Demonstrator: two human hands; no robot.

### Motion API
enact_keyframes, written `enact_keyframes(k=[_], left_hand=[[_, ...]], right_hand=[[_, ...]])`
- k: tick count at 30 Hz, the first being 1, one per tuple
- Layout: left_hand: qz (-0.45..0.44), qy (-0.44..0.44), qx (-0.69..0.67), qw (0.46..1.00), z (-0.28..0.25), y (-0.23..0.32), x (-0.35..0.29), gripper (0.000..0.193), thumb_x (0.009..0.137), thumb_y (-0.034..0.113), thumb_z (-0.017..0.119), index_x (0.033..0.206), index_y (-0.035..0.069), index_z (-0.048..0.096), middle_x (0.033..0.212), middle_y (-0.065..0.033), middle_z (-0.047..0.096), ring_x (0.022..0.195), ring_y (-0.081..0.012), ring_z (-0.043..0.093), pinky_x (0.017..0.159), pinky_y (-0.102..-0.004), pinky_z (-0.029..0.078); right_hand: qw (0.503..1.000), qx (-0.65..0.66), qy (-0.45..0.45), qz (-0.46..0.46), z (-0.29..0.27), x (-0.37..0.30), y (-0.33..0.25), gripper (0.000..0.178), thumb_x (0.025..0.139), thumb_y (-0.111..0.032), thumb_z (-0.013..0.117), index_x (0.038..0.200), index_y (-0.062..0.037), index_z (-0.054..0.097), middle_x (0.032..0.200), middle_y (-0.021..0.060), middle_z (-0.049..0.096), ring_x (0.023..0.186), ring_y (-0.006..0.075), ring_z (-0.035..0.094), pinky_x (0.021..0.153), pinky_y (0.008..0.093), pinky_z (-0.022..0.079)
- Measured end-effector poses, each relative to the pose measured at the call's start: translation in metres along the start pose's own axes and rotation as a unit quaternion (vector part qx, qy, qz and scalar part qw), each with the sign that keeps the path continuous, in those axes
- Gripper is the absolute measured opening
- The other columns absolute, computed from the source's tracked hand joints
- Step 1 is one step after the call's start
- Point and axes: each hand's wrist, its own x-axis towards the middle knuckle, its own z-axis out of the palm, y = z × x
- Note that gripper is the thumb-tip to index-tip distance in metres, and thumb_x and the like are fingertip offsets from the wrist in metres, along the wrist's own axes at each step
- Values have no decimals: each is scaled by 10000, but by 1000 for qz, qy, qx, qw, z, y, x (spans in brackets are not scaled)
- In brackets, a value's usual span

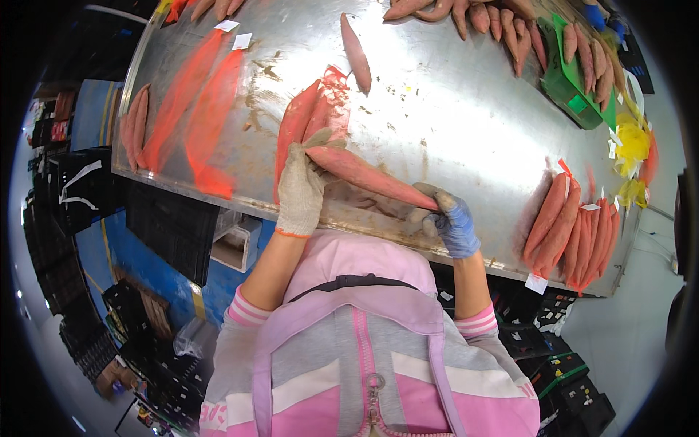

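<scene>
A long reddish sweet potato (368, 177) lies slantwise between my two hands, above the near edge of the metal table (451, 138). My left hand (301, 191), in a beige knit glove, is closed at its thicker left end. My right hand (450, 218), in a blue and grey glove, pinches the thin right end. Just beyond the left hand, a red mesh bag (336, 91) with sweet potatoes in it lies on the table, partly covered by the left fingers. Farther off, a single loose sweet potato (355, 54) rests on the metal.
Two flat red mesh bags (193, 102) with white tags lie at the left. Filled mesh bags (557, 222) sit at the right near edge. A green basket (571, 91) holds sweet potatoes at the far right, beside a loose pile (480, 22). Dark crates (171, 226) stand below the table.
</scene>
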Motion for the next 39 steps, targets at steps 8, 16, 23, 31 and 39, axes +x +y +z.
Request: enact_keyframes(k=[8, 16, 23, 31, 39], left_hand=[[-16, 9, 15, 1000, 3, 2, -3, 605, 957, 487, 309, 1278, -12, 429, 1173, -184, 550, 1025, -238, 559, 848, -370, 478], [-20, 8, 45, 999, 9, 0, -5, 366, 928, 266, 479, 1210, 34, 466, 1073, -116, 577, 959, -189, 571, 761, -304, 498], [-35, 38, 123, 991, -3, -7, -5, 325, 920, 299, 514, 1117, 40, 497, 926, -55, 559, 774, -108, 556, 609, -236, 473], [8, 28, 119, 992, 1, -12, -4, 269, 880, 249, 577, 1021, 26, 522, 856, -44, 560, 744, -111, 558, 638, -247, 473], [-13, 67, 99, 993, 33, -7, -19, 182, 805, 106, 649, 909, 10, 533, 803, -43, 573, 711, -104, 558, 616, -242, 471]], right_hand=[[999, -27, 33, -22, 10, 2, -1, 609, 902, -464, 462, 1110, 100, 562, 644, 128, 631, 391, 119, 485, 376, 211, 369], [999, -34, 29, 13, 4, 2, 0, 677, 906, -558, 375, 995, 65, 624, 547, 130, 595, 334, 135, 424, 334, 243, 338], [999, 14, 34, 14, 7, 8, 5, 759, 884, -632, 335, 960, 66, 623, 575, 150, 603, 382, 178, 478, 372, 266, 387], [999, 37, 15, 15, 2, 12, 11, 744, 881, -633, 351, 935, 53, 633, 640, 139, 632, 460, 168, 544, 441, 247, 441], [999, 30, 0, 26, 19, 14, 4, 736, 880, -616, 381, 1013, 70, 611, 722, 119, 647, 545, 151, 573, 484, 241, 448]])
